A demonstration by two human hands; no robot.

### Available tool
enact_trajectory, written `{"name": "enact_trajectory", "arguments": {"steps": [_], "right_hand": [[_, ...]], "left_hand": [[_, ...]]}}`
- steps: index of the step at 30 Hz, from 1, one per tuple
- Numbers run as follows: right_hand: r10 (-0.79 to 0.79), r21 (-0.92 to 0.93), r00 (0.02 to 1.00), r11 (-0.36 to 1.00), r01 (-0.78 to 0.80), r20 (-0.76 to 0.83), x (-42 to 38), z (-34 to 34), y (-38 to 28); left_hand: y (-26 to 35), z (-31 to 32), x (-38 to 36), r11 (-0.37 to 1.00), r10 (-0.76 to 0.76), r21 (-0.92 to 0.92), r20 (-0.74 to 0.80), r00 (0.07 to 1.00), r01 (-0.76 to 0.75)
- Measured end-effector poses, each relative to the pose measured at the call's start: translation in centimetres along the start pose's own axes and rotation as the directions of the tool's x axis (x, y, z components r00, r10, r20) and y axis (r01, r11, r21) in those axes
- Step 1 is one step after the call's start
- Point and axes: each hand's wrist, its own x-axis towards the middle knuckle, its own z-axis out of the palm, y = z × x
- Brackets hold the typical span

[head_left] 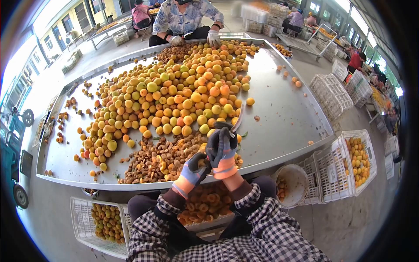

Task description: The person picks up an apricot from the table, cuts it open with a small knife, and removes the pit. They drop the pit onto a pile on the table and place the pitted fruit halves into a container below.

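Note:
My right hand (221, 153), in a dark glove with an orange cuff, is closed around a knife (238, 118) whose slim curved blade points up and away. Just left of it and lower, my left hand (193, 171), gloved alike, has its fingers closed. A small brownish bit shows at its fingertips, too hidden to name. Both hands hover over the table's near edge, close together. Beneath and left of them lies a heap of brown pits and fruit scraps (150, 159). Beyond it spreads a large pile of orange and yellow-green apricots (170, 96).
A metal table (283, 109) with a raised rim stands before me. Across it sits a person (185, 19) in gloves. Crates of apricots stand at right (358, 161) and left (98, 218). A bucket (292, 185) is by my right knee; halved fruit (205, 203) lies below my hands.

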Motion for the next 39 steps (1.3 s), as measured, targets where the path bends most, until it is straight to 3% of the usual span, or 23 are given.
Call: {"name": "enact_trajectory", "arguments": {"steps": [1,2,3,4,5,8,10,12,13,15,18,20,21,23,24,25,26,27,28,29,32,37,39], "right_hand": [[0.284,0.366,0.959,0.891,-0.269,0.014,-0.1,0.0,0.0],[0.520,0.664,0.845,0.588,-0.463,0.129,-0.1,0.0,0.1],[0.519,0.664,0.845,0.588,-0.463,0.129,-0.1,0.0,0.5],[0.615,0.707,0.777,0.490,-0.509,0.133,0.0,0.1,1.1],[0.700,0.748,0.699,0.385,-0.541,0.145,0.1,0.2,1.5],[0.807,0.793,0.576,0.264,-0.549,0.129,0.2,0.5,2.6],[0.828,0.791,0.544,0.243,-0.562,0.132,-0.3,0.7,3.4],[0.900,0.806,0.423,0.171,-0.566,0.107,0.1,0.9,3.9],[0.897,0.808,0.430,0.173,-0.563,0.108,0.1,0.8,4.5],[0.873,0.778,0.352,-0.047,-0.627,0.336,-0.8,0.3,6.2],[0.886,0.807,0.413,0.081,-0.584,0.210,0.1,1.1,5.0],[0.834,0.838,0.538,0.204,-0.505,0.121,0.5,1.1,4.2],[0.834,0.840,0.539,0.204,-0.503,0.121,0.7,0.9,4.0],[0.681,0.799,0.730,0.473,-0.371,-0.064,1.7,0.8,3.8],[0.652,0.791,0.748,0.520,-0.322,-0.124,2.4,0.5,4.3],[0.653,0.792,0.747,0.517,-0.323,-0.122,3.0,0.2,4.0],[0.579,0.745,0.803,0.596,-0.301,-0.139,3.4,-0.3,3.6],[0.499,0.692,0.854,0.670,-0.271,-0.149,3.7,-0.8,3.2],[0.493,0.709,0.864,0.646,-0.284,-0.103,3.9,-1.4,2.2],[0.493,0.708,0.864,0.646,-0.285,-0.102,4.0,-1.8,1.6],[0.636,0.659,0.770,0.604,-0.448,-0.059,3.9,-2.9,1.0],[0.612,0.514,0.789,0.660,-0.547,0.054,4.6,-5.7,1.8],[0.626,0.313,0.776,0.724,-0.615,0.076,5.2,-7.6,3.8]], "left_hand": [[0.2,-0.1,0.0,0.998,0.050,0.031,0.000,0.999,-0.050],[0.1,-0.2,0.0,0.998,0.049,0.032,-0.001,0.999,-0.049],[0.0,-0.3,0.2,0.987,0.091,0.131,-0.001,0.996,-0.090],[-0.2,-0.4,0.3,0.965,0.134,0.228,0.003,0.991,-0.131],[-0.3,-0.4,0.4,0.964,0.137,0.229,0.002,0.991,-0.134],[-0.2,-0.5,0.3,0.946,0.169,0.279,0.014,0.986,-0.166],[0.4,-0.7,0.1,0.950,0.078,0.300,0.046,0.996,-0.088],[0.1,-0.8,0.1,0.901,0.137,0.407,0.065,0.988,-0.152],[-0.1,-0.9,0.2,0.839,0.181,0.505,0.088,0.979,-0.201],[-0.1,-1.3,0.4,0.815,0.149,0.547,0.120,0.982,-0.191],[1.2,-1.6,1.0,0.798,0.104,0.579,0.140,0.985,-0.167],[2.3,-1.8,1.7,0.639,-0.073,0.769,0.083,0.994,-0.017],[2.1,-1.9,1.7,0.638,-0.072,0.770,0.084,0.994,-0.019],[0.8,-2.8,2.1,0.647,-0.072,0.757,-0.065,0.995,0.096],[-1.6,-3.5,2.0,0.656,0.088,0.754,-0.107,0.990,0.023],[-2.1,-3.9,2.2,0.654,0.087,0.756,-0.109,0.990,0.025],[-2.5,-4.2,2.3,0.886,0.001,0.458,-0.169,0.986,0.078],[-3.1,-4.5,2.5,0.988,-0.101,0.093,-0.193,0.976,0.121],[-4.6,-5.6,2.8,0.864,0.339,0.425,-0.095,0.936,-0.270],[0.2,-5.3,2.0,0.894,-0.388,-0.269,-0.069,0.919,0.357],[2.2,-5.0,1.5,0.884,-0.377,-0.336,-0.101,0.921,0.325],[2.8,-5.4,0.8,0.862,-0.382,-0.369,-0.025,0.924,0.347],[4.2,-5.0,0.2,0.876,-0.365,-0.329,0.024,0.931,0.352]]}}
